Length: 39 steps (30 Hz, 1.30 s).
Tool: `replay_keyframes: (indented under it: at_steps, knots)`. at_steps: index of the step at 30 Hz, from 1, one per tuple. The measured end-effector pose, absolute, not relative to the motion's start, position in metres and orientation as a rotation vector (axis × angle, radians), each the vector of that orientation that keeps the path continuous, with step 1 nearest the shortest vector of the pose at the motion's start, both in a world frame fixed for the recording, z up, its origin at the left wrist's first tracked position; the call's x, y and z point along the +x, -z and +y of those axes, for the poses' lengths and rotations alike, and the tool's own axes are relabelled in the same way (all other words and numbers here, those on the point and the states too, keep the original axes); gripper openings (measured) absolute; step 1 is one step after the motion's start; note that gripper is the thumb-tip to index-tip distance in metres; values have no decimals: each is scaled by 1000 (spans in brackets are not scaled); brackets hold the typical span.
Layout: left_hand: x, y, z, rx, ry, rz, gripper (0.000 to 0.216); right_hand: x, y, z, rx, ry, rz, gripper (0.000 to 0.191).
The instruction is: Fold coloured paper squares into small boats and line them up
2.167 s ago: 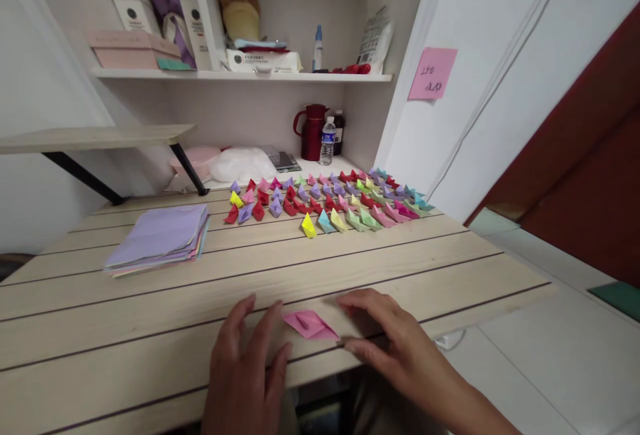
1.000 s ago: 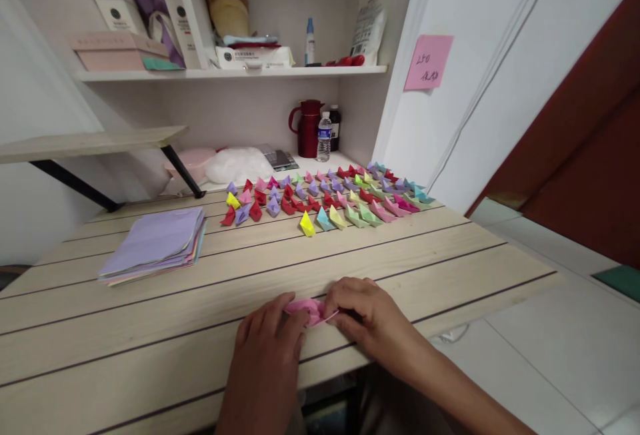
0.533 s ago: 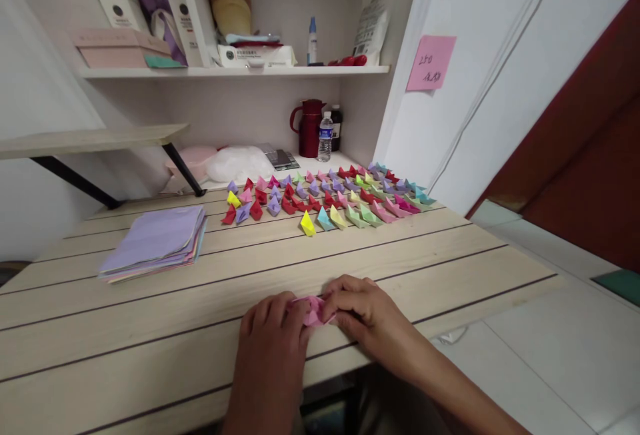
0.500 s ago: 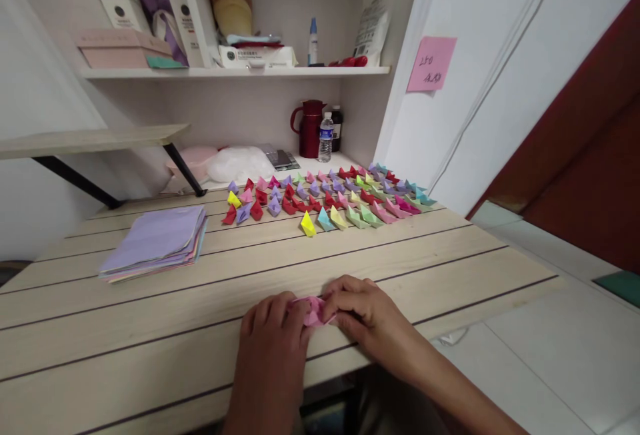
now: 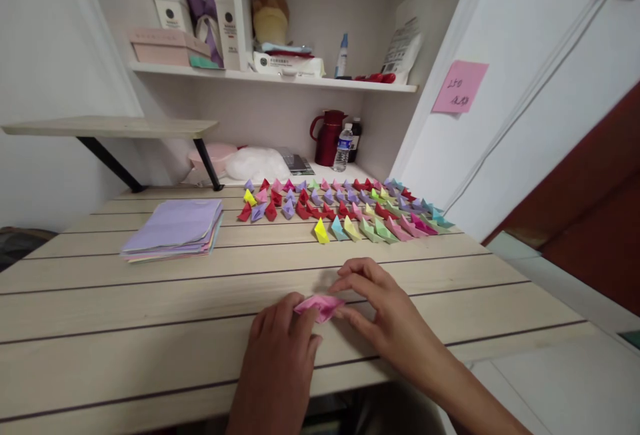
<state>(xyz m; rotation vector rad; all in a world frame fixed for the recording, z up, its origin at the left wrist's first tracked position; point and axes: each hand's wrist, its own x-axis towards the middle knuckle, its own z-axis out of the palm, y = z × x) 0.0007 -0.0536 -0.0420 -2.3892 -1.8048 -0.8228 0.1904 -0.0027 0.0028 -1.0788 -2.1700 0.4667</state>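
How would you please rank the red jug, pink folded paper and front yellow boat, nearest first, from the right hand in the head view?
1. Pink folded paper, immediately left.
2. Front yellow boat, ahead and leftward.
3. Red jug, well beyond the boat.

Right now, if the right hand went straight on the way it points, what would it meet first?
The right hand would probably meet the pink folded paper piece first; whether they already touch is unclear.

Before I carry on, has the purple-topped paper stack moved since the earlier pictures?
No. The paper stack lies in the same place near the shelf's black leg; the camera view itself has shifted.
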Motion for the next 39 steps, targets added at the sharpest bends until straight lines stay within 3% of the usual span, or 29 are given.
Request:
replay_keyframes:
  at_steps: [7, 13, 16, 21, 25, 29, 36, 39]
  knots:
    - [1, 39, -55, -2373, 912, -1697, 44, 169, -15, 6, -1184, -50, -2500, 9]
    - [-7, 53, -50, -2397, 918, -1605, 41, 156, -17, 14, -1222, -1, -2628, 6]
    - [-14, 61, -46, -2477, 1018, -1539, 39, 153, -23, 18, -1265, -115, -2618, 9]
    - [-42, 33, -33, -2431, 1708, -1882, 21, 160, -31, 34, -1390, -532, -2337, 12]
    - [-74, -8, 2, -2326, 1888, -2370, 32, 166, -23, 50, -1400, -1119, -1935, 5]
    - [-81, -19, 47, -2035, 2212, -2531, 33, 157, -28, 68, -1368, -1222, -1816, 7]
    - [-63, 23, 80, -1944, 2102, -2489, 26, 134, -56, 127, -1504, -1149, -1659, 23]
    - [-64, 33, 78, -2073, 1930, -2470, 25, 126, -50, 143, -1629, -1197, -1652, 19]
